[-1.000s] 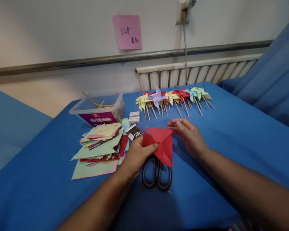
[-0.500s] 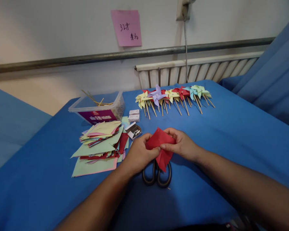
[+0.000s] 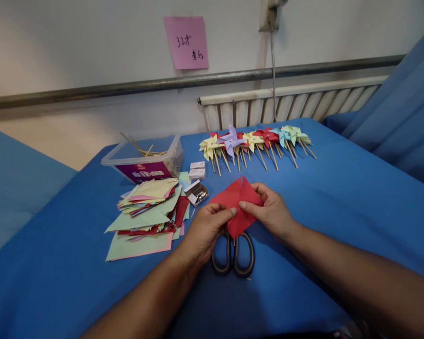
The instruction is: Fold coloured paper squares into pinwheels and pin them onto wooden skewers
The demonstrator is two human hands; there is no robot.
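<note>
A red sheet of paper [image 3: 243,195], roughly square with a slit at its top corner, is held up between both hands. My left hand [image 3: 212,226] grips its left side, thumb pressed on the front near the centre. On the right side my right hand [image 3: 270,208] pinches it, thumb also on the front and fingers behind. Just below the paper lie scissors with dark handles [image 3: 245,263]; the paper and my left hand hide their blades. A small open box of shiny metal pieces [image 3: 199,196] sits beyond my left hand.
At left, a stack of coloured paper [image 3: 144,221] lies before a clear plastic bin [image 3: 144,167] holding thin sticks. Small white boxes [image 3: 197,170] stand beside the bin. Several paper pinwheels [image 3: 256,141] on sticks lie along the back of the blue-covered table [image 3: 339,207].
The red paper has turned and opened out flatter, its top corner now higher with a slit showing. Both hands still hold it, and more of the scissor handles shows.
</note>
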